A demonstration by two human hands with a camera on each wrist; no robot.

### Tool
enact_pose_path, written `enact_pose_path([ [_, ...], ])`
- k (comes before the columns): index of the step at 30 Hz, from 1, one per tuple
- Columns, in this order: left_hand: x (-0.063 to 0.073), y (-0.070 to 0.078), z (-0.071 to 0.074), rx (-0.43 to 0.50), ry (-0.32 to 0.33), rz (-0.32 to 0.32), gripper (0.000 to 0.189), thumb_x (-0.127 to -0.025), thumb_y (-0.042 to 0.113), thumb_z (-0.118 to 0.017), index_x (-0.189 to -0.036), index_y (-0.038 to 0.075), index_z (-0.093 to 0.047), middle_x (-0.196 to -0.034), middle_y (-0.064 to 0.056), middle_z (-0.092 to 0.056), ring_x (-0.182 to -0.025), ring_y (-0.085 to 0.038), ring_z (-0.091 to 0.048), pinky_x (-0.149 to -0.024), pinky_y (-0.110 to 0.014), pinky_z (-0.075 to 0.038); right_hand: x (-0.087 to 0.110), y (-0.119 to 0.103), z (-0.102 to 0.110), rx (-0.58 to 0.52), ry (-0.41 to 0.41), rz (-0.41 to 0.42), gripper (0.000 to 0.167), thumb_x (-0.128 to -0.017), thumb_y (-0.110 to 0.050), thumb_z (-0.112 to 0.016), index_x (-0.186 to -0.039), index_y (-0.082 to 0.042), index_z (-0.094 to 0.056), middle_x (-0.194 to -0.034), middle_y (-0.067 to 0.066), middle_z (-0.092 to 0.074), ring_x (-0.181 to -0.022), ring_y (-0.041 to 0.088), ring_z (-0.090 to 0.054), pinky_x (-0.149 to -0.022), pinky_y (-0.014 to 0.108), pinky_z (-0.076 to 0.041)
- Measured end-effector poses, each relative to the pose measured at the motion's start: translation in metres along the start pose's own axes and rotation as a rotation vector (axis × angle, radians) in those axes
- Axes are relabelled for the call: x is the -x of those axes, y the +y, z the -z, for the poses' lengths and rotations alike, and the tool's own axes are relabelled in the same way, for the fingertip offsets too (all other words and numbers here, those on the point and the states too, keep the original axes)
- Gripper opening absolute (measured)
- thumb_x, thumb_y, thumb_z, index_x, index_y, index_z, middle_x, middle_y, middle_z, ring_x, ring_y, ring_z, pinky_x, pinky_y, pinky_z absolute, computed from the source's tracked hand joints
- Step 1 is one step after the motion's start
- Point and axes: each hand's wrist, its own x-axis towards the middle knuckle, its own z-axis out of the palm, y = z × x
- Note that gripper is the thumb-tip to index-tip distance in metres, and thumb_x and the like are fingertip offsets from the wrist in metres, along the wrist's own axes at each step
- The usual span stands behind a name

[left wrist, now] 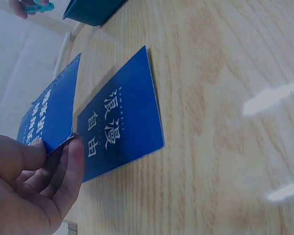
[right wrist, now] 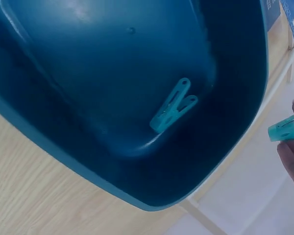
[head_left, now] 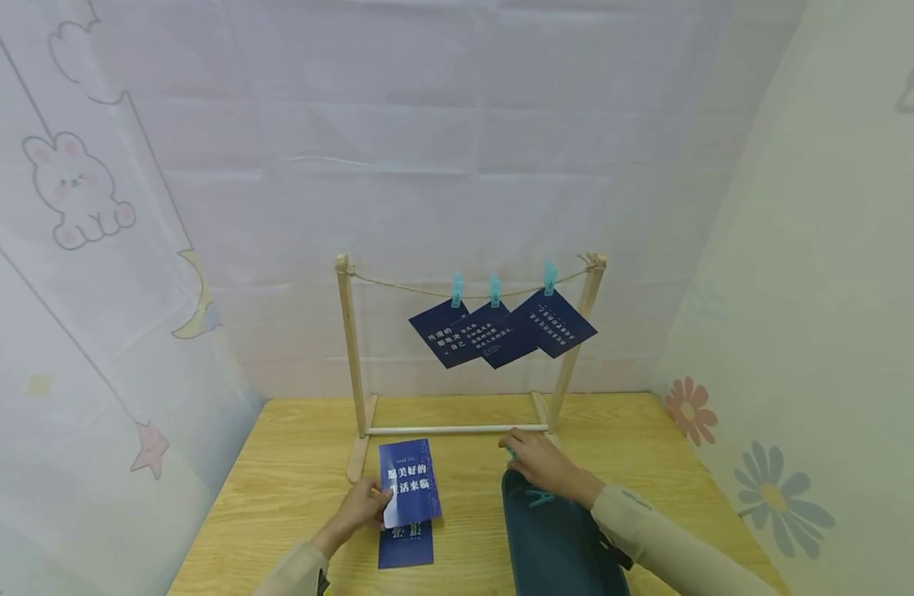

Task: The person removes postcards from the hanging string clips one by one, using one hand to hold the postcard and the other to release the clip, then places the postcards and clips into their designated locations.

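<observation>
My left hand pinches a blue card with white lettering by its edge, thumb on the printed face. A second blue card lies on the table, partly behind the held one in the head view. In my right hand is a turquoise clothespin, pinched between thumb and fingers above the far end of a dark teal bin. One more turquoise clothespin lies inside that bin.
A wooden stand with a string rises behind the hands. Three turquoise clothespins hold overlapping blue cards on the string. A white rod joins the stand's feet. Fabric walls enclose the wooden table.
</observation>
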Motion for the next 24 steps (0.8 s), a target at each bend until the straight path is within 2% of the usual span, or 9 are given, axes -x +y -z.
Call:
enact_pose_path([
  [3, 0.003, -0.002, 0.001, -0.052, -0.016, 0.031, 0.014, -0.100, 0.002, -0.054, -0.090, -0.005, -0.047, -0.068, -0.013, -0.062, -0.058, -0.022, -0.064, -0.051, -0.037, -0.060, 0.005, 0.001, -0.001, 0.000, -0.008, 0.020, 0.034, -0.084, -0.006, -0.079, -0.114, -0.006, -0.063, -0.106, 0.008, -0.063, -0.090, 0.020, -0.065, -0.075, 0.030, -0.058],
  [7, 0.007, -0.003, 0.004, -0.101, -0.040, 0.064, 0.014, -0.100, 0.003, -0.055, -0.091, -0.005, -0.049, -0.069, -0.012, -0.063, -0.058, -0.022, -0.065, -0.051, -0.036, -0.060, 0.012, 0.002, -0.003, -0.012, -0.027, 0.033, 0.038, -0.080, -0.001, -0.081, -0.112, -0.007, -0.062, -0.102, 0.007, -0.062, -0.086, 0.019, -0.065, -0.070, 0.028, -0.058],
  [12, 0.009, -0.012, 0.005, -0.077, -0.088, 0.048, 0.015, -0.098, 0.005, -0.059, -0.088, -0.003, -0.049, -0.066, -0.010, -0.065, -0.057, -0.022, -0.067, -0.049, -0.035, -0.060, 0.021, 0.005, -0.006, 0.009, -0.051, 0.035, 0.039, -0.080, -0.001, -0.081, -0.113, -0.009, -0.061, -0.103, 0.005, -0.061, -0.088, 0.017, -0.064, -0.068, 0.026, -0.057],
  [14, 0.009, -0.016, 0.005, -0.066, -0.115, 0.010, 0.019, -0.098, 0.007, -0.060, -0.085, -0.001, -0.048, -0.065, -0.008, -0.064, -0.054, -0.020, -0.066, -0.047, -0.034, -0.059, 0.024, 0.005, -0.006, 0.001, -0.060, 0.035, 0.039, -0.080, 0.000, -0.080, -0.113, -0.009, -0.061, -0.102, 0.004, -0.061, -0.087, 0.017, -0.064, -0.067, 0.027, -0.057],
  [18, 0.010, -0.019, 0.004, -0.077, -0.114, -0.001, 0.020, -0.097, 0.006, -0.061, -0.083, 0.001, -0.047, -0.064, -0.006, -0.064, -0.052, -0.018, -0.065, -0.044, -0.033, -0.058, 0.030, 0.007, -0.007, -0.004, -0.103, 0.033, 0.035, -0.082, 0.005, -0.075, -0.113, -0.006, -0.063, -0.100, 0.005, -0.061, -0.085, 0.017, -0.063, -0.066, 0.026, -0.056],
  [21, 0.013, -0.017, 0.002, -0.088, -0.100, 0.032, 0.017, -0.096, 0.002, -0.059, -0.084, 0.000, -0.048, -0.065, -0.007, -0.064, -0.052, -0.018, -0.065, -0.044, -0.033, -0.058, 0.034, 0.007, -0.007, 0.005, -0.161, 0.020, 0.035, -0.083, 0.011, -0.070, -0.113, -0.005, -0.063, -0.100, 0.005, -0.060, -0.085, 0.017, -0.062, -0.065, 0.024, -0.055],
  [24, 0.016, -0.016, 0.000, -0.098, -0.101, 0.035, 0.016, -0.098, 0.000, -0.057, -0.085, -0.002, -0.047, -0.065, -0.009, -0.064, -0.052, -0.018, -0.064, -0.043, -0.032, -0.057, 0.039, 0.007, -0.008, 0.008, -0.199, 0.012, 0.036, -0.083, 0.013, -0.068, -0.113, -0.006, -0.064, -0.100, 0.005, -0.060, -0.086, 0.017, -0.061, -0.065, 0.024, -0.055],
])
